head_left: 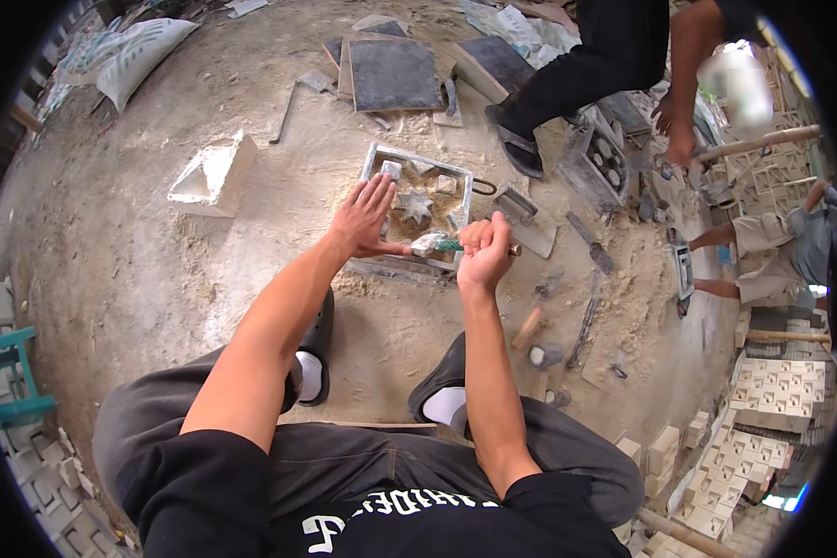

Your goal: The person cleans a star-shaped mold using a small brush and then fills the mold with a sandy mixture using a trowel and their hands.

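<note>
A square metal mould (374,160) lies on the sandy ground before me, filled with sand around a grey star-shaped core (415,205) and small corner blocks. My left hand (364,219) rests flat with spread fingers on the mould's near left edge. My right hand (484,249) is closed around the green handle of a small trowel (434,244), whose mortar-caked blade points left over the mould's near rim, close to my left thumb.
A white triangular cast block (213,173) lies to the left. Dark square slabs (392,74) sit behind the mould. Trowels and a float (528,216) lie to the right. Another person (623,65) stands at the back right beside a second mould (597,163). Stacked white blocks (749,437) fill the right.
</note>
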Available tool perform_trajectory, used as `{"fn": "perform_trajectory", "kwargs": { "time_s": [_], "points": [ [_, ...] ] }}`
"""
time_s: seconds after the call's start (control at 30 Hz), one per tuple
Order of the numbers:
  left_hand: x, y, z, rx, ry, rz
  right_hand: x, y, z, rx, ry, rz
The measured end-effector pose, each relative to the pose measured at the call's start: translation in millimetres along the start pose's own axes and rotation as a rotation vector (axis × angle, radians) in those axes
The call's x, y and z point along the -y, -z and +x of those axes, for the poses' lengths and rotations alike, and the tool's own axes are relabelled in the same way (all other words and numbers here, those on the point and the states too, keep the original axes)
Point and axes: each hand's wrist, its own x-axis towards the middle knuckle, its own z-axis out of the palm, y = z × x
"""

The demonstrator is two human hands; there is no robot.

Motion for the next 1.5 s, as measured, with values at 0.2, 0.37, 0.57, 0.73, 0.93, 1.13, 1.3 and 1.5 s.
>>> {"fn": "perform_trajectory", "kwargs": {
  "time_s": [0.2, 0.37, 0.57, 0.73, 0.93, 1.13, 1.3, 1.5],
  "points": [
    [-2.8, -6.5, 9.7, 0.098, -0.087, -0.024, 1.4, 5.5, 5.4, -0.048, -0.003, -0.042],
    [-14.1, -11.5, -10.0, 0.024, -0.064, -0.019, 1.8, 12.8, 10.1, -0.084, 0.015, -0.071],
    [-35.7, -10.5, -38.8, -0.109, -0.060, -0.100, -2.4, 9.4, 6.3, -0.130, 0.057, -0.049],
    [-54.7, -14.6, -60.5, -0.131, -0.020, -0.055, 6.2, 14.8, 2.8, -0.097, -0.073, 0.055],
    [-51.1, -7.8, -47.7, -0.166, -0.051, -0.150, 11.7, 15.4, -2.7, -0.147, -0.081, 0.089],
    [-24.4, 16.8, 25.1, 0.206, -0.230, 0.169, 33.7, 11.5, 3.1, -0.288, -0.023, 0.106],
    [-24.8, -2.5, 35.5, 0.208, -0.194, 0.051, 43.9, 0.0, 7.7, -0.311, 0.045, 0.078],
    [-30.5, 0.5, 1.5, 0.169, -0.302, -0.253, 48.6, 4.9, 19.6, -0.272, 0.082, 0.025]
  ]
}}
